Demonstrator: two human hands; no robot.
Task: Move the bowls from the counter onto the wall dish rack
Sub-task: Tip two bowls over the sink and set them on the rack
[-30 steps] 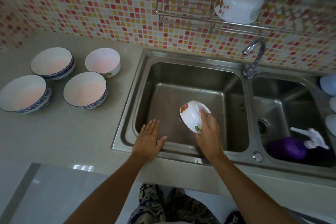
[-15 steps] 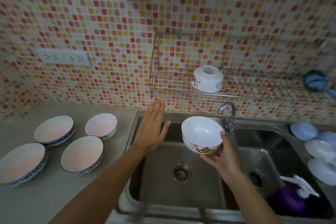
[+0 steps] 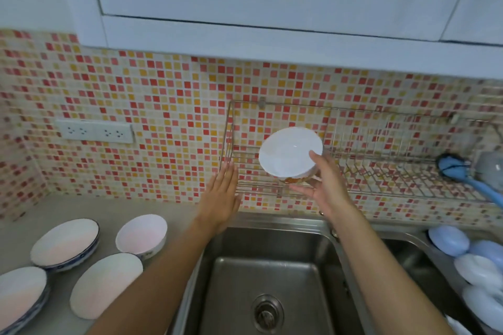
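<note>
My right hand (image 3: 325,185) holds a small white bowl (image 3: 290,151) with an orange print, tilted with its inside facing me, in front of the left part of the wire wall dish rack (image 3: 381,171). My left hand (image 3: 221,198) is open and flat, fingers together, just left of the rack's left end. Several bowls stand on the counter at the lower left: a small pinkish bowl (image 3: 141,235) and three wide blue-rimmed bowls (image 3: 65,243), (image 3: 104,284), (image 3: 20,296). The bowl seen earlier on the rack is hidden behind the held bowl.
A double steel sink (image 3: 272,280) lies below my arms. A blue brush (image 3: 468,174) rests at the rack's right end. Pale blue and white items (image 3: 473,261) sit at the right edge. White cupboards (image 3: 272,8) hang above; a socket strip (image 3: 94,132) is on the tiled wall.
My right hand has lifted the white bowl out of the sink and up in front of the rack. My left hand rose from the sink edge to beside the rack. The view tilted upward.
</note>
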